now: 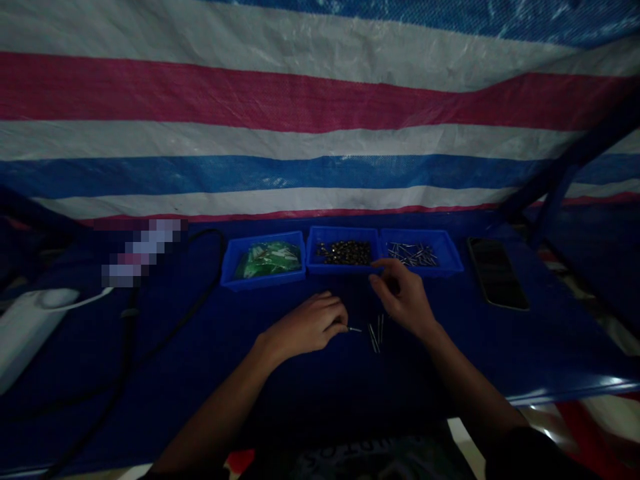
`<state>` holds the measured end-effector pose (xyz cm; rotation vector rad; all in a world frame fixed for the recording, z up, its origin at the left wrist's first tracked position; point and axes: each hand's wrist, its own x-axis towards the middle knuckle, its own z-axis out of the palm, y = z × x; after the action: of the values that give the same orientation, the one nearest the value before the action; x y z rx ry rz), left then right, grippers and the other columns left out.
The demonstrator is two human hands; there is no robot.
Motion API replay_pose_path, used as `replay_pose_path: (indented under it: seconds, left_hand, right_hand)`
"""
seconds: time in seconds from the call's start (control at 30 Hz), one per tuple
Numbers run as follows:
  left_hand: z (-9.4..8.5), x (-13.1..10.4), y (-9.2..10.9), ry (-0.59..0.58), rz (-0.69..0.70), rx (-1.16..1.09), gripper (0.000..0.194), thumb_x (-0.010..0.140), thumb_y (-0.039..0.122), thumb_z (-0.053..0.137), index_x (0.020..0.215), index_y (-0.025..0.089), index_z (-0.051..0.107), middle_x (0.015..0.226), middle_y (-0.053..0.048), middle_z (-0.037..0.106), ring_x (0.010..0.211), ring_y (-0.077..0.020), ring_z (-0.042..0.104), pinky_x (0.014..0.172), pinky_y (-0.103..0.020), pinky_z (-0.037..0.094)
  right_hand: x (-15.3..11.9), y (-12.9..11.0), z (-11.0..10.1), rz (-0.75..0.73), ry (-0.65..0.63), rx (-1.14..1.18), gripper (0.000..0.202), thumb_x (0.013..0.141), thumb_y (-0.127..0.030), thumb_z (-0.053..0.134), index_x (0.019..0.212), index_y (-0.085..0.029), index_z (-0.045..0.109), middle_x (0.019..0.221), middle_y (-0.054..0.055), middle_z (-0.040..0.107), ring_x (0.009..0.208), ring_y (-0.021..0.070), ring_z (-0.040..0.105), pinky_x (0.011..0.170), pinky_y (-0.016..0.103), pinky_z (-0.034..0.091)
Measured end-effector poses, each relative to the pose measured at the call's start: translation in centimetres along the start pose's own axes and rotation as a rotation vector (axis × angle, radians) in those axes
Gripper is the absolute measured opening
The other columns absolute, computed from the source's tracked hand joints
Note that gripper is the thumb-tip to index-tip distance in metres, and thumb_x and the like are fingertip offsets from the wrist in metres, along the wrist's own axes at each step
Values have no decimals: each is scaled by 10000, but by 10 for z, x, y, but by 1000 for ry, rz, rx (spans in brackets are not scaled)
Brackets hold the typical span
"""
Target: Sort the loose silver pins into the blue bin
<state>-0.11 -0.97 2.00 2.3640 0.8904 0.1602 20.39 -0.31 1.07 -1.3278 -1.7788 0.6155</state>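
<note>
My left hand [313, 325] rests on the blue table [200, 360], fingers curled round a thin metal pin [355, 329] whose tip pokes out to the right. My right hand [404, 298] hovers just right of it, fingertips pinched together near the front rim of the middle blue tray [344, 252], which holds small dark metal parts; what it pinches is too small to see. A few loose metal pins [376, 333] lie on the table between the hands. The right blue tray [419, 253] holds several silver pins. The left blue tray [264, 260] holds green-and-white packets.
A dark phone [497, 273] lies flat at the right of the trays. A white power strip [30, 327] and black cables [150, 333] sit at the left. A striped tarp [320, 113] hangs behind. A blue frame post [560, 180] slants at the right.
</note>
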Motion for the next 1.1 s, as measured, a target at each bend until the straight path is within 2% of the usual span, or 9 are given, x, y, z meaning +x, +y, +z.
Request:
replay_pose_path:
  seconds: [0.13,0.2,0.27,0.47,0.6,0.73,0.93,1.1]
  left_hand:
    - [1,3,-8,104,-38,-39,101,880,220,451,825,172,521,836,-15,548,846,-156,508,793,-305,404]
    - [2,4,-11,146,-58,-52,103,886,215,435,831,173,511,852,-21,550,860,-160,505,774,-298,409]
    - [3,5,-14,181,-67,-70,109,891,216,423,833,175,506,864,-26,555,873,-162,504,786,-300,411]
    - [7,6,-16,255,-78,-126,148,906,230,385,845,176,508,868,-28,559,874,-155,513,799,-306,423]
    - [7,6,-15,237,-70,-141,138,901,229,403,853,171,518,875,-25,562,864,-145,523,793,-296,429]
    - [8,7,-14,200,-44,-105,112,887,224,442,867,174,540,869,-17,580,869,-148,525,790,-296,423]
    - [7,7,-12,180,-29,-41,132,892,228,433,862,173,549,855,-17,587,854,-151,522,787,-302,412]
    - [7,7,-12,182,-24,-14,122,892,222,435,860,169,541,847,-14,582,841,-150,519,779,-298,409]
  right_hand:
    - [-4,-4,4,-105,-347,-92,157,804,-271,535,938,-193,554,649,-23,533,564,101,485,556,233,367]
    - [-5,-7,6,-152,-428,-130,100,797,-249,542,880,-198,566,687,-14,557,600,104,494,576,233,367]
    - [-6,-8,7,-174,-445,-150,71,800,-237,538,853,-199,566,708,-10,568,621,107,497,587,233,367]
    - [-6,-7,8,-196,-392,-137,62,823,-208,513,846,-183,565,781,21,610,697,124,536,645,247,390]
    - [-4,-8,6,-136,-387,-87,87,834,-210,489,839,-181,570,787,25,622,709,129,552,657,254,400]
    - [-1,-4,2,-40,-415,-16,107,829,-208,473,806,-173,571,713,9,615,619,109,535,583,229,387]
    - [4,11,-4,55,-444,-85,115,799,-193,474,751,-166,575,624,-12,585,523,93,489,507,217,333]
    - [2,9,0,73,-475,-124,119,802,-193,474,760,-164,582,630,-7,588,524,92,488,504,213,326]
